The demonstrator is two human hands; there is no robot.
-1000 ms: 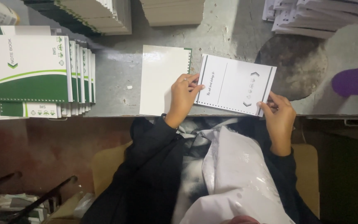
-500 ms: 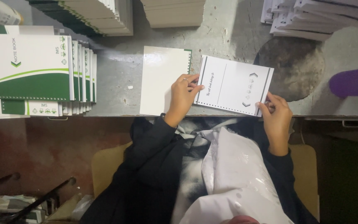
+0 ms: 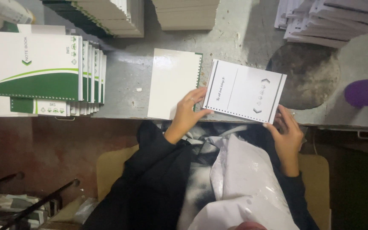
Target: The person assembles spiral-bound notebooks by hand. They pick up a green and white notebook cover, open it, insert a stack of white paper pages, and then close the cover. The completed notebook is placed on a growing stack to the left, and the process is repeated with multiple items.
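A white punched sheet [image 3: 244, 90] with grey printed lines lies tilted on the grey table [image 3: 124, 81]. My left hand [image 3: 187, 111] grips its left lower corner with fingers on top. At the sheet's right lower corner sits my right hand [image 3: 288, 136], holding that edge. Just left of the sheet lies a cream cover [image 3: 173, 83] with a green punched edge, which my left hand's fingers also touch.
A fanned stack of green and white notebook covers [image 3: 43, 74] fills the table's left. Paper stacks [image 3: 186, 15] stand along the back, more at the back right [image 3: 333, 19]. A dark round patch [image 3: 305, 74] and a purple object [image 3: 367, 91] are at right.
The white sheet has shifted slightly right and down with both hands on it; otherwise the scene is the same.
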